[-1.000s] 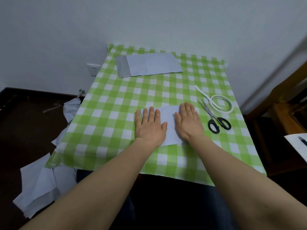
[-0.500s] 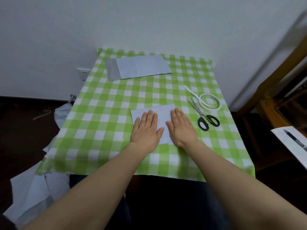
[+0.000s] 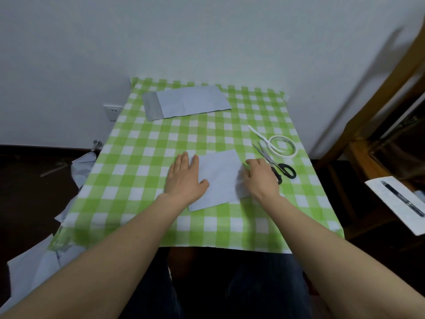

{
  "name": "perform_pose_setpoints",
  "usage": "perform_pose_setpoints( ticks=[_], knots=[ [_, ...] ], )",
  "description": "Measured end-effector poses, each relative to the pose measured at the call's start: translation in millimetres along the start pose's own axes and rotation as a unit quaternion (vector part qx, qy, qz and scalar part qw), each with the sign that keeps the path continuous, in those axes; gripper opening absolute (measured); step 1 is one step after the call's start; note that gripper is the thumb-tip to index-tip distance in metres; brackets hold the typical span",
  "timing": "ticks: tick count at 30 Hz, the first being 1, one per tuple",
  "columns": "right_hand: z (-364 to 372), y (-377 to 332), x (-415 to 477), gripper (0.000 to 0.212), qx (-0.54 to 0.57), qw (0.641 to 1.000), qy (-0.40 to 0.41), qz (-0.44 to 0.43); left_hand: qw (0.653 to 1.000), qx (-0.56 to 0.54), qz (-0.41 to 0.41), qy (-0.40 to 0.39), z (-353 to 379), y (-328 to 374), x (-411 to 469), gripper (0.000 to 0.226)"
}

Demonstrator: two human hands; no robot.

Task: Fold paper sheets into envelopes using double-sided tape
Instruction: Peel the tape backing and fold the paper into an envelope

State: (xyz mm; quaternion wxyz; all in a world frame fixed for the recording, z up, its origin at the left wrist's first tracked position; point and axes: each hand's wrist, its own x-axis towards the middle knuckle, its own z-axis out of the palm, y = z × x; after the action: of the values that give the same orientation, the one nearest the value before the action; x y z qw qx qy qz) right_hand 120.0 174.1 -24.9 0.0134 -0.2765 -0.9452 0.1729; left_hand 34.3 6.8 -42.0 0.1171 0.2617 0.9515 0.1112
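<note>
A pale folded paper sheet [image 3: 218,178] lies on the green checked tablecloth [image 3: 142,171] near the front middle. My left hand [image 3: 185,178] rests flat on its left edge with straight fingers. My right hand [image 3: 261,178] is at the sheet's right edge with curled fingers that pinch the edge, which looks slightly raised and blurred. A white roll of double-sided tape [image 3: 283,146] with a loose tail lies to the right. Black-handled scissors [image 3: 277,165] lie next to it, partly behind my right hand. A finished pale envelope [image 3: 186,101] lies at the back of the table.
Loose paper sheets [image 3: 30,272] hang and lie on the dark floor at the left. A wall socket [image 3: 112,110] sits beside the table's left edge. Wooden furniture [image 3: 368,111] stands at the right, with a white sheet [image 3: 388,196] and a pen [image 3: 402,198] on it.
My hands have moved apart: the left slid to the sheet's left edge, the right went to its right edge and curled its fingers there. The camera view shifted slightly.
</note>
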Motion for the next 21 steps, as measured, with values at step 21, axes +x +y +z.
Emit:
perform_pose_setpoints(
  ticks=[21],
  knots=[
    [-17, -5, 17, 0.024, 0.308, 0.936, -0.143, 0.097, 0.972, -0.210, -0.105, 0.026, -42, -4, 24, 0.054]
  ],
)
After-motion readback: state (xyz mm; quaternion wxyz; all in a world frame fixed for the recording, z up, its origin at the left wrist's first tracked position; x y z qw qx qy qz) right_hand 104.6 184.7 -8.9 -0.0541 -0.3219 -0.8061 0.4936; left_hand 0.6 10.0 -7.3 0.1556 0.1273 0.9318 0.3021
